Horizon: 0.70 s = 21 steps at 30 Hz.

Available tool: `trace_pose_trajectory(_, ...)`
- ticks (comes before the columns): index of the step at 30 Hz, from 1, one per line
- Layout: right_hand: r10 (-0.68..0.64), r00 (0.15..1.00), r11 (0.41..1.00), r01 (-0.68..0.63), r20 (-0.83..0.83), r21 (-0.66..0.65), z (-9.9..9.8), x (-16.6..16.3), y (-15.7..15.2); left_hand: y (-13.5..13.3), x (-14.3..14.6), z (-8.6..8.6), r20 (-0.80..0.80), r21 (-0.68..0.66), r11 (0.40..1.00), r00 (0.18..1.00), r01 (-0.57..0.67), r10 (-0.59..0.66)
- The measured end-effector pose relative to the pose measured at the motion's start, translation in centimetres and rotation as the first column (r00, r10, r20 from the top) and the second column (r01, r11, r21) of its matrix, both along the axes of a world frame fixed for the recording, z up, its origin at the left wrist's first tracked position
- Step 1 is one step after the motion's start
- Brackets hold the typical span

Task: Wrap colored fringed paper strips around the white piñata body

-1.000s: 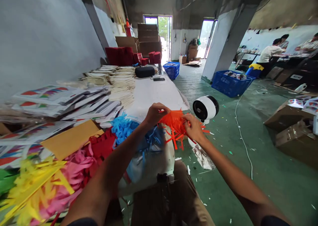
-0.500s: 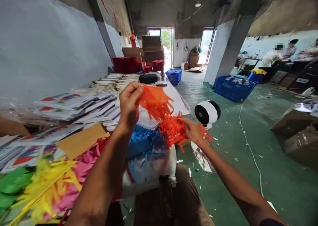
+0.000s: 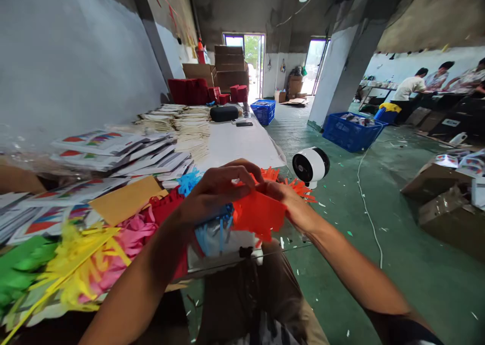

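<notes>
"How are the hands set at the white table (image 3: pixel 242 145)?"

"Both above its near end, fingers drawn in; the left hand (image 3: pixel 224 184) and right hand (image 3: pixel 292 203) meet at the upper edge of the orange fringe (image 3: pixel 259 213), each seeming to pinch it; its flat part hangs below the fingers, perhaps so the sheet stays spread."

"And the orange strips (image 3: pixel 301 188) past the right hand?"

"Above the table's near right corner; the fingers hide any join, so I cannot tell whether they belong to the same piece."

"Why the other colours there?"

"Blue fringe (image 3: pixel 214 236) lies on the table's near end; pink fringe (image 3: pixel 131 236), yellow fringe (image 3: pixel 81 264) and green fringe (image 3: pixel 26 264) sit at its near left, likely grouped by colour within reach; the fan (image 3: pixel 311 164) stands off its right side, probably to spare the paper its draught."
</notes>
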State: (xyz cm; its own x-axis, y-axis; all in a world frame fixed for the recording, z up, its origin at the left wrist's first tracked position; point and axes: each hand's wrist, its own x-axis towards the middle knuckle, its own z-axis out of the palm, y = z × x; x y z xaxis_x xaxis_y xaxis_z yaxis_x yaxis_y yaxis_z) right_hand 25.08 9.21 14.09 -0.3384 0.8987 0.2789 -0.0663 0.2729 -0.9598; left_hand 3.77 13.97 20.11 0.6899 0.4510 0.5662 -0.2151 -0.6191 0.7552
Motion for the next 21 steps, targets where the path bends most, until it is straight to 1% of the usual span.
trace_pose_trajectory(3,0.039,0.996,0.997,-0.045,-0.081,-0.069,0.0,0.1,-1.2,-0.3,-0.7,-0.8,0.005,-0.022,1.000,1.000,0.021,-0.021)
trace_pose_trajectory(7,-0.003,0.993,0.996,-0.007,-0.118,-0.092,0.0,-0.5,-2.2,-1.0,-0.7,-2.2,0.033,-0.075,0.997,0.999,0.037,-0.035)
trace_pose_trajectory(9,-0.024,0.987,0.990,0.002,-0.157,-0.140,-0.4,-1.0,-2.4,-1.5,-0.6,-2.4,0.044,-0.068,0.997,0.998,0.040,-0.037)
trace_pose_trajectory(12,0.018,0.976,0.969,-0.071,-0.218,-0.235,-1.4,-1.4,-2.8,-1.9,-0.6,-2.5,0.031,-0.058,0.997,0.999,0.041,-0.039)
trace_pose_trajectory(14,0.052,0.973,0.965,-0.107,-0.225,-0.240,-1.7,-1.2,-3.2,-2.0,-0.7,-2.7,0.036,-0.089,0.995,0.999,0.042,-0.038)
trace_pose_trajectory(16,0.051,0.974,0.978,-0.094,-0.222,-0.188,-1.6,-0.9,-3.6,-2.0,-0.6,-3.2,0.091,-0.176,0.982,0.995,0.063,-0.047)
trace_pose_trajectory(18,0.021,0.983,0.993,-0.042,-0.183,-0.114,-1.1,-0.5,-4.0,-1.9,-0.2,-3.9,0.171,-0.322,0.940,0.983,0.115,-0.062)
trace_pose_trajectory(19,-0.008,0.992,0.998,0.000,-0.126,-0.066,-0.7,-0.3,-4.2,-1.8,-0.1,-4.4,0.192,-0.408,0.901,0.979,0.146,-0.072)
trace_pose_trajectory(21,-0.120,0.991,0.991,0.116,0.060,0.066,0.0,0.1,-4.5,-1.4,0.1,-5.8,0.154,-0.575,0.797,0.981,0.184,-0.116)
